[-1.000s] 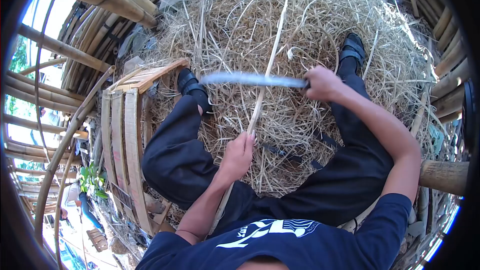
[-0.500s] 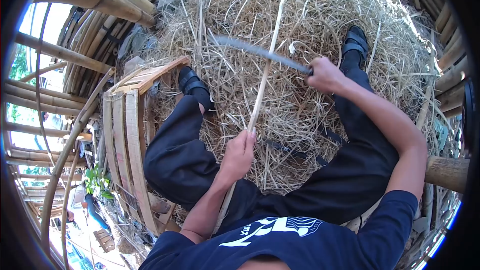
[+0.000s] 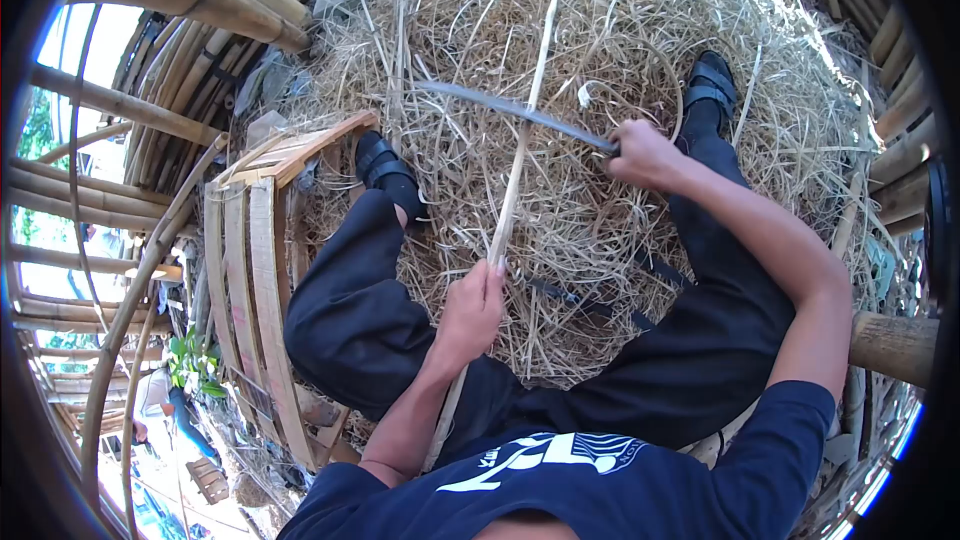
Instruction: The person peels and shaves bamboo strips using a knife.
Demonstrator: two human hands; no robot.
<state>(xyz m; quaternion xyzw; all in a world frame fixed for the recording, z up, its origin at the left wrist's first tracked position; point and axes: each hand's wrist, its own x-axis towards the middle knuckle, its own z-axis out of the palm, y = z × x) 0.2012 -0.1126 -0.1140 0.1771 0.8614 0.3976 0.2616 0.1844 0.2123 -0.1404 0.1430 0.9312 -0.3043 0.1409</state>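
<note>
Two hands for you, folks: one left hand (image 3: 470, 315), one right hand (image 3: 642, 154)! You've one blade (image 3: 565, 125), one long pale strip (image 3: 516, 180), two dark sandals (image 3: 710, 90), two trouser legs (image 3: 345, 305), one large slatted crate (image 3: 266, 250), and one other person (image 3: 186, 422) beyond!

Chest print (image 3: 545, 458): white, bold block strokes, patch of fine stripes at right end, minor lettering too small to read. Shirt (image 3: 640, 500): navy on all sides of print, rounded neckline just behind it. Sleeves (image 3: 785, 440): 2, short, navy, plain hems, 1 to either side of print. Trousers (image 3: 350, 310): black, long, loose-cut, creased, ahead of print. Sandals (image 3: 378, 158): 2, dark, broad straps across top, farthest ahead of print. Socks (image 3: 402, 192): dark, showing behind sandal straps.
</note>
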